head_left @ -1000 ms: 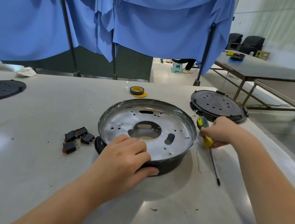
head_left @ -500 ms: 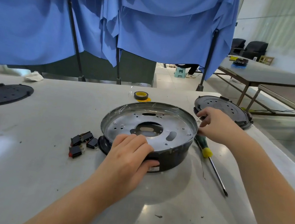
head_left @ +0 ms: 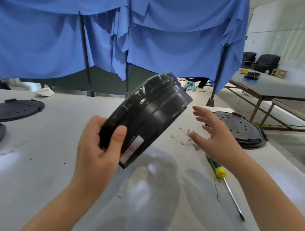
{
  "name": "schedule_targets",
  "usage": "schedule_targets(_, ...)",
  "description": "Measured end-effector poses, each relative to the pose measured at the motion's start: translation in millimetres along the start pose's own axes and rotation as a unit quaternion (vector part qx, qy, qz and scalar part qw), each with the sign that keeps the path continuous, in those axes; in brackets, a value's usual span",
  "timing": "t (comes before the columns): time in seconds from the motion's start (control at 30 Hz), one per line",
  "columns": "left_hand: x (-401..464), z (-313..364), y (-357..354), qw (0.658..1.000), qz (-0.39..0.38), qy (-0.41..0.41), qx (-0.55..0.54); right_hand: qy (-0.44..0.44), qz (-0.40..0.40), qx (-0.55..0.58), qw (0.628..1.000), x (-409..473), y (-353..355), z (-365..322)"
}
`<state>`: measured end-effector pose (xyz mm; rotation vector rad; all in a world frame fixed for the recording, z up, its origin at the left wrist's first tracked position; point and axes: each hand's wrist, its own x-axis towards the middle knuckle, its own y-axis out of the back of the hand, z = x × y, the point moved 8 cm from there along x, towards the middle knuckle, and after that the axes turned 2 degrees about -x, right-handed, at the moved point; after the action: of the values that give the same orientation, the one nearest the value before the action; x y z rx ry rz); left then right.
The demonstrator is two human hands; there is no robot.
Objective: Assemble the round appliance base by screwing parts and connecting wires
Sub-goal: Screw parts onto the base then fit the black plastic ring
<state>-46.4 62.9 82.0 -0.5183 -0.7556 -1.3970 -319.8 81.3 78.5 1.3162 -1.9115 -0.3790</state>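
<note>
Here I see the base (head_left: 148, 114) lifted off the bench (head_left: 25, 186), tilted on edge, its dark outer wall toward me. My left hand (head_left: 96, 150) grips its lower rim, thumb curled over the wall beside a pale label. My right hand (head_left: 215, 137) hovers just right of it, fingers spread and holding nothing, above the wires (head_left: 185, 138). The screwdriver (head_left: 225, 182) lies under that wrist.
</note>
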Motion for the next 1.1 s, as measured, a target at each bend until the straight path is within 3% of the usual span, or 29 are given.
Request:
schedule_targets(0.1,5.0,-12.2,3.1,0.991,0.017,0.083,-0.106,0.002,0.028,0.015,0.999,-0.4,-3.3,3.2)
schedule_targets(0.23,3.7,-31.2,-5.9,0.952,0.006,0.203,-0.23,-0.021,0.063,0.032,0.997,0.5,1.0,10.9)
schedule_targets(0.53,0.2,-59.5,-29.8,0.876,-0.064,0.336,-0.341,0.018,0.173,-0.187,0.967,-5.8,23.1,-4.6)
schedule_targets(0.7,-1.9,-65.5,-32.3,0.847,-0.07,0.368,-0.378,-0.031,0.109,-0.265,0.957,-0.5,22.3,2.6)
schedule_targets(0.8,-6.6,-67.6,-36.2,0.871,-0.106,0.353,-0.325,-0.087,0.058,-0.267,0.958,1.4,22.5,12.3)
schedule_targets(0.93,-19.1,-70.2,-48.7,0.869,-0.172,0.376,-0.273,-0.16,-0.022,-0.28,0.946,0.8,17.8,29.8)
schedule_targets(1.1,-21.1,-69.3,-52.2,0.9,-0.221,0.328,-0.184,-0.196,-0.102,-0.288,0.932,-3.8,12.8,46.4)
